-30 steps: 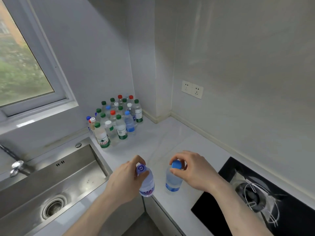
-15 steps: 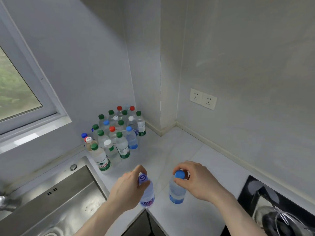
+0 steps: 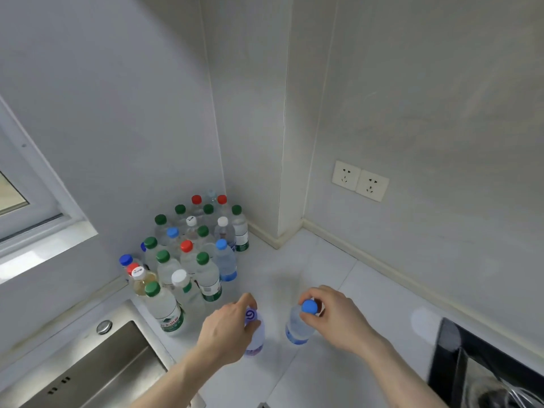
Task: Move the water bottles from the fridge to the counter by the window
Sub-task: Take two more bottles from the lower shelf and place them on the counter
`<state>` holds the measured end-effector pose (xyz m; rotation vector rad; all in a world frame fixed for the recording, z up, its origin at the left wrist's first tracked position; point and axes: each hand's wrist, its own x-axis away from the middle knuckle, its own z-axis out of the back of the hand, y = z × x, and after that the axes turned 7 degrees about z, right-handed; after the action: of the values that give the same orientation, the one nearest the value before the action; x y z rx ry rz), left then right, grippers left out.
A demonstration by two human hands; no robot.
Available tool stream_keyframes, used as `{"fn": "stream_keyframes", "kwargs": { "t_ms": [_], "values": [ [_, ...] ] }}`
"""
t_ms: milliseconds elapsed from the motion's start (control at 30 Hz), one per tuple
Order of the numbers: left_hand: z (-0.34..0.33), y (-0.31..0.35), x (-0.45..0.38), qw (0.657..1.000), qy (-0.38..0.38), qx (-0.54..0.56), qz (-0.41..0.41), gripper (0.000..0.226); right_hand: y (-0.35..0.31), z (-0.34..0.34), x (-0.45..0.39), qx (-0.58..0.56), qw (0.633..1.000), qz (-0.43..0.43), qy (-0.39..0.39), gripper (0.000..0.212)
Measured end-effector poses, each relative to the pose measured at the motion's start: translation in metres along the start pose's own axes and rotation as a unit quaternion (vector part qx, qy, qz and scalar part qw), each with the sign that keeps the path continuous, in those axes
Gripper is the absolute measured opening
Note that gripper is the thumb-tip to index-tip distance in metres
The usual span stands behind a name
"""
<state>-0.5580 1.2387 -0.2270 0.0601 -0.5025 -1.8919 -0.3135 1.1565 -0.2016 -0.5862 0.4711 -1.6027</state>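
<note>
My left hand [image 3: 228,329] grips the neck of a small clear bottle with a purple-marked white cap [image 3: 255,338]. My right hand [image 3: 338,316] pinches the blue cap of a second small water bottle [image 3: 295,331]. Both bottles hang upright just over the white counter [image 3: 323,290], a little in front of a cluster of several standing bottles [image 3: 191,254] with green, red, blue and white caps in the corner below the window [image 3: 17,198]. The fridge is out of view.
A steel sink [image 3: 97,366] lies at the lower left, its rim close to the nearest green-capped bottle [image 3: 163,309]. A black hob [image 3: 482,369] sits at the lower right. Two wall sockets [image 3: 360,180] are on the right wall above the counter.
Both hands have carried their bottles forward toward the cluster in the corner. The view has swung right and closer, so the window and sink show less.
</note>
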Motion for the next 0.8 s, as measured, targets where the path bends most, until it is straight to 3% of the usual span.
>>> {"fn": "stream_keyframes", "kwargs": {
  "t_ms": [300,534,801],
  "values": [
    [-0.002,-0.003,-0.049,0.999,-0.019,-0.037,-0.028,0.024,0.008,-0.016,-0.041,0.027,0.999,-0.043,-0.012,0.011],
    [-0.001,0.004,-0.085,0.996,-0.023,-0.082,-0.038,0.027,0.014,-0.024,-0.069,0.039,0.997,-0.064,0.021,0.008],
    [0.005,0.018,-0.123,0.981,-0.023,-0.182,-0.064,0.025,0.012,-0.024,-0.099,0.066,0.996,-0.055,0.032,0.008]
  ]
}}
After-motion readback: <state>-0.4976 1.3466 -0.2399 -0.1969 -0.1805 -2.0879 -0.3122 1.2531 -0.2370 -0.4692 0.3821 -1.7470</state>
